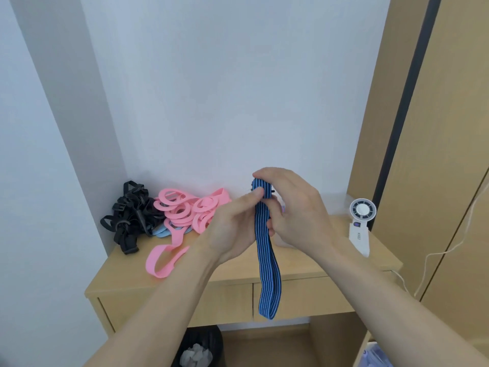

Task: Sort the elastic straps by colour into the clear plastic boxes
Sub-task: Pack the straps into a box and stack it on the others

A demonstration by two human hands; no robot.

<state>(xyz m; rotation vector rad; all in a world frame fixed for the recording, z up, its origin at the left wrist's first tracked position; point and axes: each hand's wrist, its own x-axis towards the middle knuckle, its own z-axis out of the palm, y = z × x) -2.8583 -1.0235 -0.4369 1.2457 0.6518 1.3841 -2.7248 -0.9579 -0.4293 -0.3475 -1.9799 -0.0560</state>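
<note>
Both hands [232, 229] [293, 207] pinch the striped blue strap [266, 260].

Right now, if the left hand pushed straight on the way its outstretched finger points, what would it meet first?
The blue striped strap, near its top: the left hand seems to touch it with a fingertip. Just behind, the right hand grips it; depth is unclear.

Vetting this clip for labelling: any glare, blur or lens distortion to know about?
Head view: soft, even light, no glare; wide-angle lens tilts the wardrobe and wall corner; lines on the striped blue strap read clearly; left hand and right hand slightly soft.
</note>
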